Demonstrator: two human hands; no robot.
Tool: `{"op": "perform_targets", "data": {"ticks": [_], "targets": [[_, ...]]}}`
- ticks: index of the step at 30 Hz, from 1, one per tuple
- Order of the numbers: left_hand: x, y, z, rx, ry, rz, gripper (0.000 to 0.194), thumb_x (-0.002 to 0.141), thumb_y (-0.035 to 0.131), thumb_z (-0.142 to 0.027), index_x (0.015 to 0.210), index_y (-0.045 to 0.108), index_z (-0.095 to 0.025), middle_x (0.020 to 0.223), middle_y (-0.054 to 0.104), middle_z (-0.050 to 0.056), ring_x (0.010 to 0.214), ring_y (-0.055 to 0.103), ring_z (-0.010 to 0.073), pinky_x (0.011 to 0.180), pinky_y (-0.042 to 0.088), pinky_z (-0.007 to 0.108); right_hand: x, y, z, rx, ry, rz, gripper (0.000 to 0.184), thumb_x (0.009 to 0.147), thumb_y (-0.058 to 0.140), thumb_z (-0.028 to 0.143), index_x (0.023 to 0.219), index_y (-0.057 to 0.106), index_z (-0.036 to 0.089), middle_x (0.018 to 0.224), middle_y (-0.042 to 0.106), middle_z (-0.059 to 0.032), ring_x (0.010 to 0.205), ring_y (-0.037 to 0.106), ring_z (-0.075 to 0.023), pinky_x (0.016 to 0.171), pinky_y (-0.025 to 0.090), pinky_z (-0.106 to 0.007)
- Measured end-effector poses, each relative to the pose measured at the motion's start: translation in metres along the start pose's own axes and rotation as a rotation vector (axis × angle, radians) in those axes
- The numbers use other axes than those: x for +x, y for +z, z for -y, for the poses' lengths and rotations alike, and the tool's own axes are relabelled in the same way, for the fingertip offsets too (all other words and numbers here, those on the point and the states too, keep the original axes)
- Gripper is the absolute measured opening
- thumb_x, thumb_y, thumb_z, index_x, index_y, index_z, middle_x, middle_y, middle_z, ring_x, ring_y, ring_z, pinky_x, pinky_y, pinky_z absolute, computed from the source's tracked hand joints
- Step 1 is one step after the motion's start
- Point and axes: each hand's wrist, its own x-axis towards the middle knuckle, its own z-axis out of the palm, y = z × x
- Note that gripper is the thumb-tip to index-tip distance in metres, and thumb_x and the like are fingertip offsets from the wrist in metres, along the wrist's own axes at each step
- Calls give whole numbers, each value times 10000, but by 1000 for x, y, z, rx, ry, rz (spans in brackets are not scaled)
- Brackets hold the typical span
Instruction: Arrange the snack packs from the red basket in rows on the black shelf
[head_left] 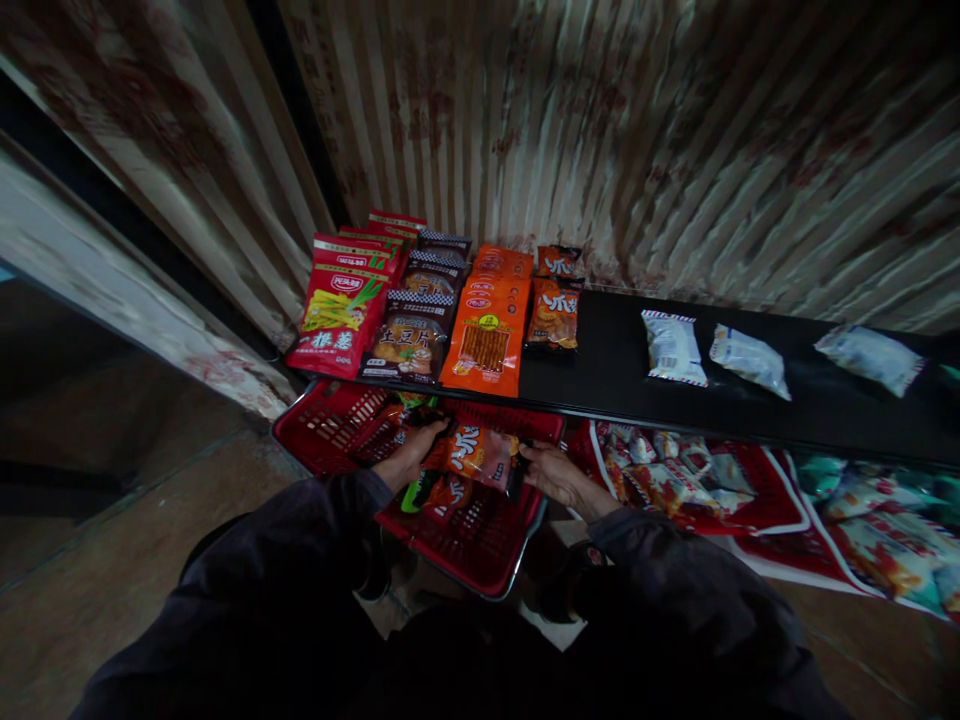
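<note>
Between my two hands is an orange and black snack bag (480, 455), held above a red shopping basket (487, 560). My left hand (411, 450) grips its left end, the fingers closed over the edge. At its right end my right hand (556, 475) pinches the dark corner. Another orange snack bag (450, 493) and a green-edged pack (412, 495) lie in the basket below. On the black shelf above, two orange and black snack bags (555, 315) of similar look lie one behind the other, beside a row of orange stick-snack packs (484, 345).
Red snack bags (341, 315) and dark potato-chip bags (409, 335) fill the left of the shelf (607, 370). Several white packets (673, 347) lie farther right. More baskets of snacks (675, 475) stand under the shelf at right. A curtain (480, 120) hangs behind.
</note>
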Motion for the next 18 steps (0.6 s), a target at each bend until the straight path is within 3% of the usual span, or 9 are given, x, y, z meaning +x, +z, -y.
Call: {"op": "perform_targets", "data": {"ticks": [4, 8, 12, 18], "targets": [[-8, -7, -6, 25, -37, -97, 163, 853, 640, -274, 989, 664, -186, 882, 744, 59, 695, 681, 196, 671, 593, 343, 4, -1, -2, 33, 6, 1, 131, 767, 721, 113, 834, 624, 169, 769, 705, -24, 688, 674, -140, 699, 588, -290], [-8, -12, 0, -52, -50, -43, 66, 821, 661, -173, 886, 662, -165, 830, 724, 48, 644, 660, 170, 709, 590, 337, 7, -2, -3, 28, -29, 40, 201, 724, 761, 133, 852, 614, 184, 783, 703, -19, 708, 678, -151, 687, 586, -291], [0, -14, 11, -161, -52, -36, 115, 754, 713, -106, 818, 640, -168, 786, 706, 33, 672, 659, 163, 770, 570, 335, 5, -2, -4, 13, -9, 63, 360, 609, 851, 148, 874, 613, 193, 826, 702, 0, 732, 671, -140, 702, 589, -294], [12, -15, 13, -209, -6, -23, 219, 702, 747, -70, 815, 588, -170, 743, 689, 3, 662, 648, 132, 762, 530, 279, 1, 1, -6, -145, -14, 267, 487, 476, 944, 342, 785, 605, 178, 820, 674, 24, 841, 678, -149, 897, 552, -381]]}}
